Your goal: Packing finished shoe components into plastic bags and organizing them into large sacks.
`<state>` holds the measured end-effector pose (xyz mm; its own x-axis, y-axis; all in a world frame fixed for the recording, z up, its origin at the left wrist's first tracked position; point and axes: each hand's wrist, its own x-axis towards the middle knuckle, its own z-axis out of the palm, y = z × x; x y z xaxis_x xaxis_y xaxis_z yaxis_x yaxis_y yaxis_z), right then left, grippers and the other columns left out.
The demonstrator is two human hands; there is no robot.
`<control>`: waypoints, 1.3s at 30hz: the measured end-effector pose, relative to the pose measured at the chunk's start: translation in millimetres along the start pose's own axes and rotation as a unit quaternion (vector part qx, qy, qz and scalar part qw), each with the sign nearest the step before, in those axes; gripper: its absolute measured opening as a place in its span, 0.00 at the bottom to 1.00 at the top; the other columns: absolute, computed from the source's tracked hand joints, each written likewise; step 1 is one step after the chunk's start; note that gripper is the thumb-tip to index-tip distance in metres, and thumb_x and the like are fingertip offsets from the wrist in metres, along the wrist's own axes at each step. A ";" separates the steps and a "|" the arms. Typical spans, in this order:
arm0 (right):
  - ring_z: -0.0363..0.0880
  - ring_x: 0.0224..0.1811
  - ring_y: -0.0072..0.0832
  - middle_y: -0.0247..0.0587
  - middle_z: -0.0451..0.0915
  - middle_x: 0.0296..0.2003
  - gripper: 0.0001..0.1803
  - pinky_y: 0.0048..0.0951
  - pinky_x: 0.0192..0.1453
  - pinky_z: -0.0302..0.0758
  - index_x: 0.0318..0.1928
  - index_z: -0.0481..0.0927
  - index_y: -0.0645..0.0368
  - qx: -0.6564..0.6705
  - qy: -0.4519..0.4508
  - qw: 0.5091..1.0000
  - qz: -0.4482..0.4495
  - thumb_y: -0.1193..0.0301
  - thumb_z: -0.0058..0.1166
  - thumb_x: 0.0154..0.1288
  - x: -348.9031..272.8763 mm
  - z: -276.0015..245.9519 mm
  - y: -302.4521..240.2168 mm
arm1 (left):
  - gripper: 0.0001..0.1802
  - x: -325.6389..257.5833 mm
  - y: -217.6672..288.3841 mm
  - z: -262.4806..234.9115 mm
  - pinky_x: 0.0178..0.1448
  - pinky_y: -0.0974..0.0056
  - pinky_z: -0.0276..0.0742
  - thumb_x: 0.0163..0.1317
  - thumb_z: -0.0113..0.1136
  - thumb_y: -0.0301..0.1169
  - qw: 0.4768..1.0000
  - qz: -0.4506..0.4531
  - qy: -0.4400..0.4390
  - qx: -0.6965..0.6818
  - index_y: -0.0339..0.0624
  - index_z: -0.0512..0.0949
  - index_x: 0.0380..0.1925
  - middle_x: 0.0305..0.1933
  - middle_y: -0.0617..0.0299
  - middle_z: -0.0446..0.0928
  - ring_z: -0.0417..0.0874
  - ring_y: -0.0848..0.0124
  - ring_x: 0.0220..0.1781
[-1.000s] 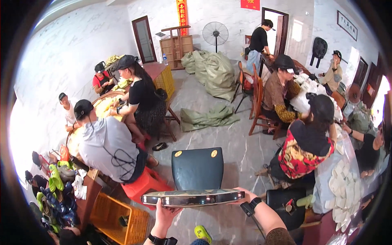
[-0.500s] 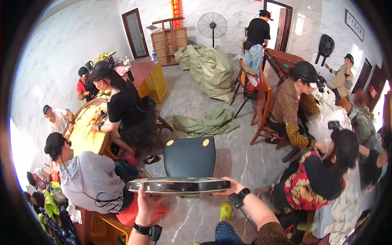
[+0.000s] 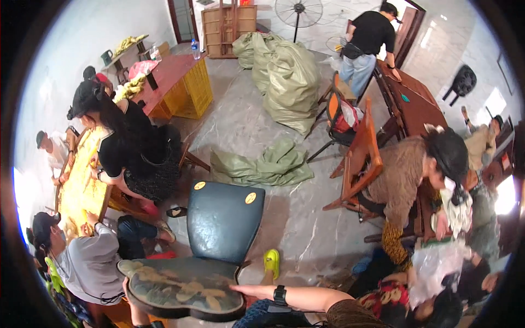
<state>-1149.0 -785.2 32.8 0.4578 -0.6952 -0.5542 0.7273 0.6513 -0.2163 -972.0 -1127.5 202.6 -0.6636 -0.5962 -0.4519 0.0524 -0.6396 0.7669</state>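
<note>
A dark round metal tray point(image 3: 180, 287) with flat yellowish pieces scattered on it is held low in front of me. My left hand point(image 3: 128, 288) grips its left rim, mostly hidden behind the tray. My right hand point(image 3: 245, 290) lies along its right rim, a black watch point(image 3: 280, 295) on the wrist. Just beyond the tray stands a blue-grey plastic chair point(image 3: 224, 218), its back toward me. A foot in a yellow-green slipper point(image 3: 272, 262) shows to the right of the chair.
People sit at a long table point(image 3: 82, 186) covered with yellow pieces on the left. More people sit at the right by wooden chairs point(image 3: 358, 158). Stuffed green sacks point(image 3: 290, 82) and a flat sack point(image 3: 262, 164) lie on the marble floor ahead. Yellow crates point(image 3: 188, 93) stand under a red table.
The view has tilted downward and moved closer to the chair. The tray, seen edge-on before, now shows its top surface. Both hands stay on its rim.
</note>
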 end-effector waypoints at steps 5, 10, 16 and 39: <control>0.82 0.31 0.29 0.41 0.85 0.35 0.34 0.29 0.32 0.79 0.45 0.82 0.59 -0.365 0.082 0.927 0.000 0.38 0.48 0.64 -30.5 -125.0 -74.4 | 0.31 34.4 -33.1 19.6 0.61 0.54 0.71 0.66 0.45 0.56 0.999 -0.024 0.021 -0.022 0.43 0.74 0.56 0.56 0.56 0.76 0.75 0.59 0.56; 0.80 0.28 0.21 0.33 0.83 0.31 0.12 0.24 0.26 0.75 0.43 0.81 0.54 -0.118 0.389 0.894 -0.189 0.61 0.54 0.67 -101.3 -286.5 -184.7 | 0.32 35.2 -45.5 56.3 0.61 0.53 0.70 0.66 0.45 0.57 0.992 -0.049 0.088 -0.071 0.44 0.72 0.57 0.57 0.56 0.75 0.74 0.59 0.58; 0.80 0.28 0.22 0.35 0.83 0.31 0.15 0.27 0.26 0.77 0.45 0.83 0.57 -0.174 0.601 0.762 -0.168 0.65 0.61 0.58 -141.9 -527.9 -251.8 | 0.32 107.9 -51.2 120.5 0.62 0.52 0.69 0.66 0.45 0.57 0.985 -0.058 0.117 -0.113 0.44 0.71 0.59 0.59 0.56 0.74 0.73 0.59 0.59; 0.68 0.64 0.49 0.63 0.69 0.60 0.59 0.41 0.70 0.62 0.69 0.52 0.70 -0.326 0.542 0.774 0.008 0.61 0.74 0.41 -19.6 -886.8 -436.8 | 0.36 293.7 -142.2 259.3 0.65 0.46 0.66 0.65 0.46 0.60 0.925 -0.136 0.288 -0.206 0.46 0.64 0.64 0.64 0.57 0.69 0.69 0.57 0.64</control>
<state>-1929.1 -786.4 -574.7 -0.4917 -0.2513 -0.8337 0.1506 0.9185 -0.3657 -1367.8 -1085.9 79.0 -0.1925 -0.4702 -0.8613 0.3009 -0.8637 0.4042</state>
